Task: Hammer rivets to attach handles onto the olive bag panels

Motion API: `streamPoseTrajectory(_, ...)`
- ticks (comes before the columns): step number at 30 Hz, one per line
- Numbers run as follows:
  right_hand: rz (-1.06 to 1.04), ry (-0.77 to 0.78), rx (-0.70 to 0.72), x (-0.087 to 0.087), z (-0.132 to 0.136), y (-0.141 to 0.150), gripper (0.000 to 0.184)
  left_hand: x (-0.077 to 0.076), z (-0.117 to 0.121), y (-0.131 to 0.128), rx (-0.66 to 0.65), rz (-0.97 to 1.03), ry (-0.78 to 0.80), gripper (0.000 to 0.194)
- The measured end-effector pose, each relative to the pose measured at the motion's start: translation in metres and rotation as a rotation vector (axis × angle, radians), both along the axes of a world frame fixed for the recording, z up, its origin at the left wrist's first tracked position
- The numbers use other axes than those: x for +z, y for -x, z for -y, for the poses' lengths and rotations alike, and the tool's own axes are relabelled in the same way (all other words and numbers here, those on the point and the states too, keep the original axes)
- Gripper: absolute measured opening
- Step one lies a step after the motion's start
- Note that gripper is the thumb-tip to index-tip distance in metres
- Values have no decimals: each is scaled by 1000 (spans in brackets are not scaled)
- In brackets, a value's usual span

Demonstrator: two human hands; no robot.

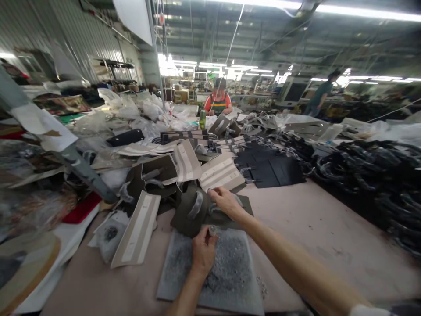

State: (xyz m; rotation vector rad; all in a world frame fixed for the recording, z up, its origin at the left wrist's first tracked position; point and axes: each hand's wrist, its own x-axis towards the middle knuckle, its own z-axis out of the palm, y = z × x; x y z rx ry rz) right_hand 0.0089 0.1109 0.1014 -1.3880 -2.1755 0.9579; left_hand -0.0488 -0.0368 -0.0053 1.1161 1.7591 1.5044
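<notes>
My left hand is closed in a pinch on a small, clear round piece; its exact kind is too small to make out. Below that hand lies a grey, speckled board. My right hand reaches in from the right, its thumb and fingers pinched at the upper right edge of a dark olive panel. A plastic-wrapped handle is fixed on that panel, which is bent up at the board's far edge. Another dark olive panel lies partly under my right forearm.
Beige panels with white strips lie around the pile. Black panels and wrapped black handles heap at the right. A slanted metal post stands at the left. Across the table sits a person in an orange top.
</notes>
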Motion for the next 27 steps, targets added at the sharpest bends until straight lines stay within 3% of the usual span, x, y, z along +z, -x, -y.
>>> streamPoseTrajectory(3,111,34,56,-6,21,41,60,-3,-1,-1,1,48,5,20)
streamPoseTrajectory(6,181,35,50,4,26,71,40,-5,-2,0,6,33,8,21)
streamPoseTrajectory(8,153,38,44,23,18,71,29,-7,-2,1,-11,-6,17,18)
streamPoseTrajectory(10,118,27,52,48,6,52,29,-7,-2,1,-27,-31,21,13)
streamPoseTrajectory(13,18,-88,45,85,1,-5,31,-8,-2,2,-26,-27,8,12)
streamPoseTrajectory(16,3,-205,-16,97,34,-66,36,-9,-4,2,2,-13,1,17)
streamPoseTrajectory(18,84,-188,-64,78,72,-96,40,-9,-5,2,23,-9,13,18)
streamPoseTrajectory(22,231,-53,-102,-2,141,-124,45,-9,-4,2,39,4,26,19)
streamPoseTrajectory(25,237,54,-120,-51,166,-126,48,-6,-2,3,26,43,29,19)
streamPoseTrajectory(27,210,90,-135,-65,170,-126,49,-2,-3,1,-3,102,20,24)
